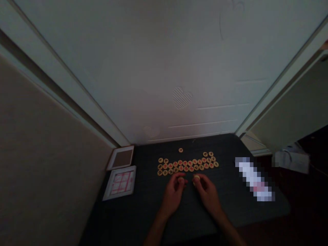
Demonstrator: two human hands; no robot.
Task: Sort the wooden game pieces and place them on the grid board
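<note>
dim, murky light with soft blur

Your bare left hand (174, 191) and bare right hand (207, 191) hover near each other, fingers (204, 177) curled in, bare forearms (157, 225) slanting inward from below

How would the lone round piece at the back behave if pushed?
The lone round piece lies flat, so it would probably slide rather than tip. Its round outline suggests it could roll on edge. Looking small, it's likely light.
</note>
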